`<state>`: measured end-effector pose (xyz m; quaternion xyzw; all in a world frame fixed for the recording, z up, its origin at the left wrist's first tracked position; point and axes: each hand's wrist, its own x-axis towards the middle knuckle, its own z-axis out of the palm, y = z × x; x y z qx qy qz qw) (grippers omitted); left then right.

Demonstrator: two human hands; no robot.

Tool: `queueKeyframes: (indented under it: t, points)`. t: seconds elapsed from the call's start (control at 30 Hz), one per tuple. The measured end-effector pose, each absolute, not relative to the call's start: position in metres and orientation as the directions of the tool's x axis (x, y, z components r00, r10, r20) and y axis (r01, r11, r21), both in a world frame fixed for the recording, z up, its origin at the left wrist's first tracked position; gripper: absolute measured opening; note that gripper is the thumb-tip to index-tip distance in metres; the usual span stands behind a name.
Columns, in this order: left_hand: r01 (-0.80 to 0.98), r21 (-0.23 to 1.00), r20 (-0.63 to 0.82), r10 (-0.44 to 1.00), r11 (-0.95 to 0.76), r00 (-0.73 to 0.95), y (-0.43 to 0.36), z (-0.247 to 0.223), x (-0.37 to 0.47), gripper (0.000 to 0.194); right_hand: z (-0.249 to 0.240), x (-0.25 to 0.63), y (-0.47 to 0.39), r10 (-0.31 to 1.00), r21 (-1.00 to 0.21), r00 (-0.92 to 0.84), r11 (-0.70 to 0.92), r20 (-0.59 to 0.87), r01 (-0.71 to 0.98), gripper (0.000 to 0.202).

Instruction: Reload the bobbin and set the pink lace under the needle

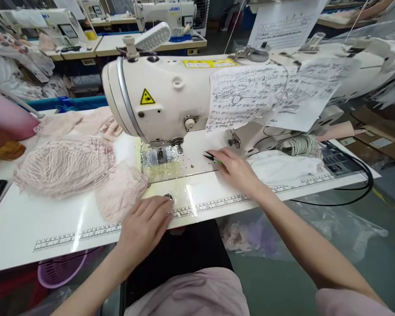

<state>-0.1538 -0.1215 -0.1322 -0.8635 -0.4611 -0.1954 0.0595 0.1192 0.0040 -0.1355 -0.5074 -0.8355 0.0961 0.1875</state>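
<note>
Pointing left by the sewing machine [164,98], snips [212,157] were clamped in the right hand [236,171], likely so the tips stuck out; the grip of the left hand [147,219] couldn't be told.

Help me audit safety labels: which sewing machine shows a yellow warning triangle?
The foreground sewing machine, the one nearest the right hand. Its triangle sits on the head; none is visible on the background machines.
</note>
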Motion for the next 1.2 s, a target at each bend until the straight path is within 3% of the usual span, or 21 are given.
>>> queueKeyframes:
  t: [0.13,0.2,0.27,0.4,0.47,0.53,0.63,0.73,0.9,0.97,1.1,1.2]
  points:
    - [0.773,0.001,0.283,0.741,-0.635,0.609,-0.12,-0.142,-0.178,0.053,-0.142,0.113,0.033,0.882,-0.191,-0.417,0.458,0.22,0.868,0.047]
    - [0.753,-0.036,0.306,0.71,-0.658,0.635,-0.126,-0.149,-0.182,0.057,-0.141,0.112,0.029,0.871,-0.153,-0.407,0.458,0.274,0.876,0.04]
    - [0.743,-0.086,0.389,0.664,-0.664,0.639,-0.137,-0.157,-0.183,0.054,-0.139,0.107,0.01,0.839,-0.197,-0.41,0.497,0.356,0.845,0.035]
    - [0.714,-0.088,0.585,0.544,-0.694,0.601,-0.158,-0.171,-0.183,0.036,-0.139,0.077,-0.059,0.761,-0.491,-0.477,0.648,0.439,0.582,0.028]
    - [0.723,0.007,0.627,0.567,-0.69,0.535,-0.166,-0.17,-0.179,0.032,-0.14,0.06,-0.093,0.755,-0.64,-0.518,0.636,0.401,0.431,0.03]
    - [0.744,0.196,0.607,0.675,-0.638,0.419,-0.172,-0.164,-0.173,0.03,-0.139,0.048,-0.118,0.774,-0.781,-0.536,0.548,0.338,0.299,0.036]
    - [0.675,0.583,0.448,0.872,-0.452,0.196,-0.18,-0.151,-0.16,0.023,-0.137,0.04,-0.135,0.805,-0.874,-0.534,0.431,0.26,0.223,0.04]
    - [0.578,0.783,0.251,0.967,-0.23,0.045,-0.189,-0.144,-0.152,0.021,-0.135,0.038,-0.137,0.812,-0.924,-0.572,0.297,0.113,0.24,0.043]
    - [0.577,0.814,0.156,0.982,-0.068,-0.104,-0.199,-0.148,-0.147,0.033,-0.137,0.03,-0.142,0.685,-0.97,-0.695,-0.071,-0.217,0.232,0.063]
    - [0.579,0.815,0.109,0.989,-0.028,-0.105,-0.201,-0.148,-0.147,0.033,-0.139,0.03,-0.145,0.695,-0.955,-0.678,-0.043,-0.24,0.293,0.055]
    - [0.577,0.815,-0.015,0.997,0.057,-0.077,-0.203,-0.147,-0.147,0.031,-0.14,0.04,-0.147,0.765,-0.909,-0.606,0.068,-0.216,0.41,0.021]
    - [0.555,0.826,-0.089,0.995,0.097,-0.042,-0.205,-0.146,-0.147,0.028,-0.139,0.049,-0.144,0.778,-0.913,-0.592,0.059,-0.211,0.403,0.016]
